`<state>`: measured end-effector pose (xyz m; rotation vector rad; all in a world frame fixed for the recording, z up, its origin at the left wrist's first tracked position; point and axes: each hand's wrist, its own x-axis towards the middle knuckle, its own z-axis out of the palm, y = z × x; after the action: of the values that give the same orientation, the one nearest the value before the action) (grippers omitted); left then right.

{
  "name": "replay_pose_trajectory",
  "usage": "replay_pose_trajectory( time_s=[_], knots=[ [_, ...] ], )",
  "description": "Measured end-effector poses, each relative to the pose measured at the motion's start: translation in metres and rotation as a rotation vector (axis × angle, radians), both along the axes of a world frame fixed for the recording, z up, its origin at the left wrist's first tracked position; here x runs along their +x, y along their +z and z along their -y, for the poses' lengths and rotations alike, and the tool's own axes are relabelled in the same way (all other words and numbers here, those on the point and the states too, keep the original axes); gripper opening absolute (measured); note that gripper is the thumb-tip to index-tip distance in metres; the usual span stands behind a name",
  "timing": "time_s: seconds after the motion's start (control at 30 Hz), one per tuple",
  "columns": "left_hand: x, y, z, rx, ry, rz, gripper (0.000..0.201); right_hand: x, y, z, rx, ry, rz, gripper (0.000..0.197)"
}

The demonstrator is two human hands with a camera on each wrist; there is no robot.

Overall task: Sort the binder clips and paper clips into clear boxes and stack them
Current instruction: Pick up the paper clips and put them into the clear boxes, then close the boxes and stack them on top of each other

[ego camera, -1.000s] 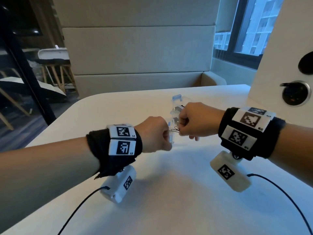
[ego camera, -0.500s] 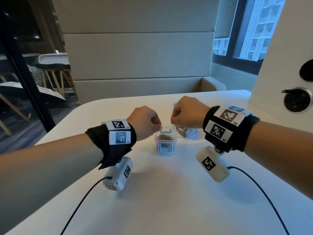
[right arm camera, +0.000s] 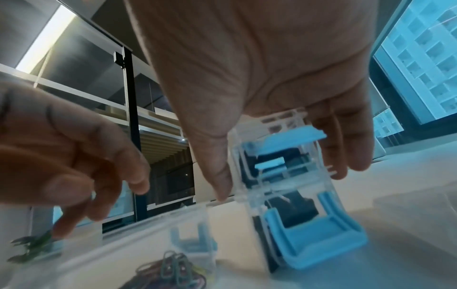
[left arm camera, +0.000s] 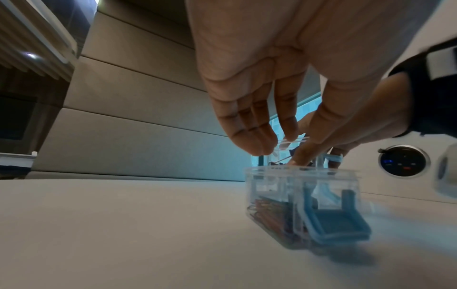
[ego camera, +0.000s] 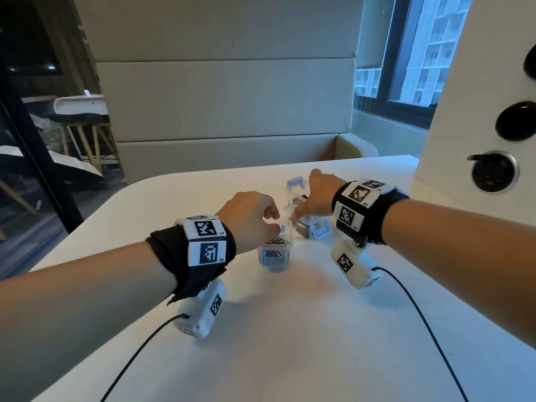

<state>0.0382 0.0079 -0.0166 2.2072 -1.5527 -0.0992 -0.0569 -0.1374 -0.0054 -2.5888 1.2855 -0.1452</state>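
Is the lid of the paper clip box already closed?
No: in the head view the paper clip box stands open on the table, coloured clips heaped at its rim.

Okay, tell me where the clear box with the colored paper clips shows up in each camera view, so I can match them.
Head: paper clip box sits at centre, just below the left hand.
Left wrist: lower right of centre, under the fingers.
Right wrist: bottom centre, blurred, open top.
Shared landmark: the binder clip box with blue latches, beside it.

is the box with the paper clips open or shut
Open. In the head view the paper clip box shows its coloured clips heaped bare at the rim, and its clear lid stands up at the back edge.
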Motion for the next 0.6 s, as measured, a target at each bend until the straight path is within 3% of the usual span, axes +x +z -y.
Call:
replay_pose_trajectory(
  time_s=[0.27, 0.43, 0.6],
  knots=[
    [-0.018, 0.001, -0.012, -0.036, -0.035, -0.062, 0.015, -0.022, -0.002, 0.004, 0.084, 0.097, 0.023, 0.092],
    [-0.032, -0.004, -0.022, -0.055, -0.066, -0.133, 0.012, -0.063, 0.007, -0.009, 0.144, 0.216, -0.077, 0.088],
    [-0.044, -0.005, -0.030, -0.023, -0.045, -0.211, 0.034, -0.091, 0.012, -0.039, 0.204, 0.332, -0.150, 0.074]
  ],
)
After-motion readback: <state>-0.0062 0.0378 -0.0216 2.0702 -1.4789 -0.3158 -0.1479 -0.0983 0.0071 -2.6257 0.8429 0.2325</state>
